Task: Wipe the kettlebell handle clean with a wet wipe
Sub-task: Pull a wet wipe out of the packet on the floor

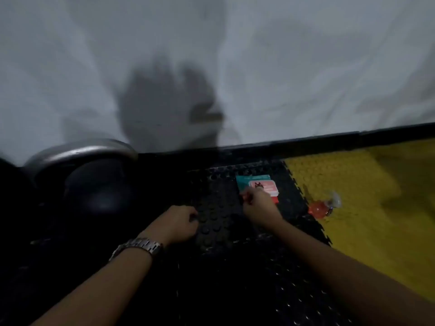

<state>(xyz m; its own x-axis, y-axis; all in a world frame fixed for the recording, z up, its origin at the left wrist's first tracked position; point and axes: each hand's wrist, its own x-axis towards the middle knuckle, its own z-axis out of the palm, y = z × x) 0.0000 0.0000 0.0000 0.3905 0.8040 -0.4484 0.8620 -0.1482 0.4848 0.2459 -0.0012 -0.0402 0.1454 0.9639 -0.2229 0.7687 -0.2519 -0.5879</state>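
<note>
1. Black studded floor mat (211,278) covers most of the ground, and a yellow mat (376,208) joins it on the right with a jigsaw edge.
2. Against the pale wall (306,67) at the far left stands a dark kettlebell (98,191); its grey metal handle (77,154) arches over the top. Neither hand touches it.
3. A teal and pink pack of wet wipes (253,181) lies flat on the black mat, to the right of the kettlebell and well apart from it.
4. The person's right hand (257,205) is at the near edge of the pack, fingers curled with the fingertips drawn together as if pinching; the blur hides whether anything is caught between them.
5. The left hand (179,223) is low over the mat, just left of the right one, fingers curled in with nothing visible in them. A metal watch (138,247) circles that wrist.
6. A small red object in clear wrapping (322,207) sits on the yellow mat, right of the pack.
</note>
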